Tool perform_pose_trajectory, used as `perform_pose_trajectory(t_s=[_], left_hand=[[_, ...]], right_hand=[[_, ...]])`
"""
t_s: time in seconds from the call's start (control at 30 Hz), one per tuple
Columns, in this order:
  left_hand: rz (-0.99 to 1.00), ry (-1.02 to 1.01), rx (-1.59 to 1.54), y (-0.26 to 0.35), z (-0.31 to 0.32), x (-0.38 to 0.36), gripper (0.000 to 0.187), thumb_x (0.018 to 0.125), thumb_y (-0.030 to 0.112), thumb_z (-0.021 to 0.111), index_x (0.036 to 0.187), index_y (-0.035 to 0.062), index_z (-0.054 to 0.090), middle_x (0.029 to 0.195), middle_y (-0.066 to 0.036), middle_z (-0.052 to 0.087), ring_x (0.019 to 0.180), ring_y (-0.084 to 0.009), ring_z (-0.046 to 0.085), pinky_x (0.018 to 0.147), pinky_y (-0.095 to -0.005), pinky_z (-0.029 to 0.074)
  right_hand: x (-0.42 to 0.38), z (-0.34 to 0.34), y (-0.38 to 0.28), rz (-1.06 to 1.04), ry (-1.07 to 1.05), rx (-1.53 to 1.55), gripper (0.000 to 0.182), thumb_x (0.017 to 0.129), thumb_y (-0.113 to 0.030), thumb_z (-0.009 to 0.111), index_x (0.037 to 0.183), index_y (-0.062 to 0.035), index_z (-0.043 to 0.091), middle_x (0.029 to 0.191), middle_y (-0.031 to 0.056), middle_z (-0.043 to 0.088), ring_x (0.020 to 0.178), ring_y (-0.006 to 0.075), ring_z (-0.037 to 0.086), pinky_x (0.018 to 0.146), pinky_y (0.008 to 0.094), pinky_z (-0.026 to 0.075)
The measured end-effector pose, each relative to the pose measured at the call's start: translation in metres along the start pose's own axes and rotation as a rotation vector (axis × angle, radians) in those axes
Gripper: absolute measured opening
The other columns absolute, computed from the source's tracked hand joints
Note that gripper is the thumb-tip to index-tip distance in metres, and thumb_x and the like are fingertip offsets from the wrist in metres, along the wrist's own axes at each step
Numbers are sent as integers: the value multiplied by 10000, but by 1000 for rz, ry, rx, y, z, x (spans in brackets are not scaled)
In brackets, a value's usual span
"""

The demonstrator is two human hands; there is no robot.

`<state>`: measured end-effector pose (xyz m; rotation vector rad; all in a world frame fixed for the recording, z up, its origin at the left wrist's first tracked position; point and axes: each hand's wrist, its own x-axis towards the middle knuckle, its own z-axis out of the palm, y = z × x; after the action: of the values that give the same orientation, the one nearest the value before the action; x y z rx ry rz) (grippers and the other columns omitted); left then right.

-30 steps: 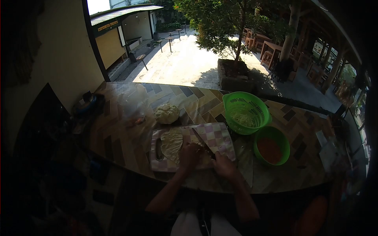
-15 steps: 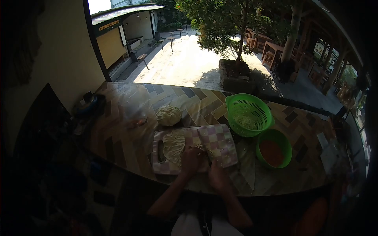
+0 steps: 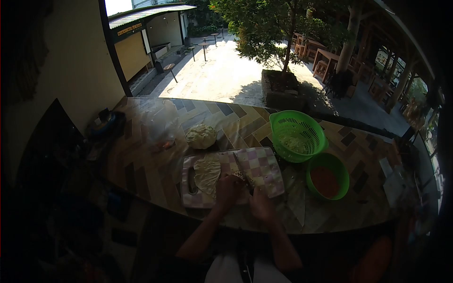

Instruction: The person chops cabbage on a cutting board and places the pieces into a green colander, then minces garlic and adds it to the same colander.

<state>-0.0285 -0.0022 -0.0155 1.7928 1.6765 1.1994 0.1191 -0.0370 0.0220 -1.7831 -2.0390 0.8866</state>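
Note:
A pink-and-white checkered cutting board [image 3: 268,165] lies on the counter in front of me. My right hand [image 3: 261,206] is closed around the handle of a knife [image 3: 239,165], whose blade points away from me across the board. Just left of the blade, my left hand [image 3: 228,190] is curled down on cabbage, its fingertips partly hidden. Finely cut cabbage [image 3: 248,180] lies by the blade. A large pale cabbage leaf [image 3: 206,172] rests on the board's left side, near its handle slot. Behind the board sits a cabbage head [image 3: 201,136].
A green colander [image 3: 273,126] holding pale shreds stands right of the board. Close to it is a green bowl [image 3: 345,175] with orange-red contents. A clear plastic bag [image 3: 160,123] lies at the back left of the tiled counter [image 3: 137,174]. Beyond the counter stands a tree.
The knife blade's tip has swung slightly to the left. Both hands stay in nearly the same place on the board, and the whole view has shifted very slightly.

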Motion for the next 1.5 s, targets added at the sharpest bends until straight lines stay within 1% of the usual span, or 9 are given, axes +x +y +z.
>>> perform_pose_trajectory(t_s=[0.23,0.4,0.57,0.6,0.7,1.0,1.17,1.4,1.5], left_hand=[[75,42,85,-5,2,1,137,735,104,660,848,68,729,794,-171,653,784,-343,627,707,-426,506],[-20,-45,31,0,-2,-2,175,749,70,637,897,41,726,856,-152,689,839,-304,644,767,-406,506],[174,43,-17,0,-8,-13,190,762,69,624,925,18,708,850,-174,680,809,-316,651,725,-407,506],[236,80,-50,-4,-8,-13,188,758,64,623,919,12,704,832,-179,678,795,-326,648,706,-413,505],[199,44,-27,-5,-16,-14,176,785,67,621,925,-5,698,842,-161,686,775,-318,658,701,-402,509],[2,-49,-84,0,-33,0,164,809,99,665,952,38,717,946,-164,692,833,-289,675,751,-353,534],[276,-3,39,-36,-21,18,152,795,89,676,917,7,711,895,-182,680,790,-299,664,717,-367,523],[56,-94,-20,-8,-26,16,146,748,37,651,871,6,724,865,-196,674,806,-337,651,743,-396,515],[140,-13,-74,-18,-21,16,140,738,38,658,856,9,728,814,-190,677,755,-319,662,711,-385,522]], right_hand=[[4,19,-23,94,44,-140,261,937,-159,433,1124,21,461,963,277,626,949,455,603,810,521,490],[19,-6,9,-102,-13,-104,269,930,-188,470,1105,16,455,932,268,627,898,471,597,759,525,479],[-5,2,19,-120,21,6,300,931,-218,484,1104,25,449,949,296,604,942,484,572,785,536,455],[-12,3,3,33,-21,-12,313,932,-211,479,1123,35,445,963,299,599,949,479,575,803,541,459],[-17,17,-12,158,-6,-106,327,932,-206,475,1143,42,442,984,304,595,960,473,578,821,544,460],[11,-11,14,-165,-6,77,367,902,-238,509,1100,68,471,954,326,602,951,488,579,819,543,458],[12,-5,9,-135,-19,46,354,901,-233,510,1075,73,480,951,319,604,949,480,583,817,544,456],[13,2,6,-157,-37,-27,296,910,-205,492,1064,48,476,935,303,604,938,477,578,795,530,459],[-2,22,-5,-21,54,-27,281,909,-173,478,1095,36,463,930,300,605,937,472,579,793,527,463]])
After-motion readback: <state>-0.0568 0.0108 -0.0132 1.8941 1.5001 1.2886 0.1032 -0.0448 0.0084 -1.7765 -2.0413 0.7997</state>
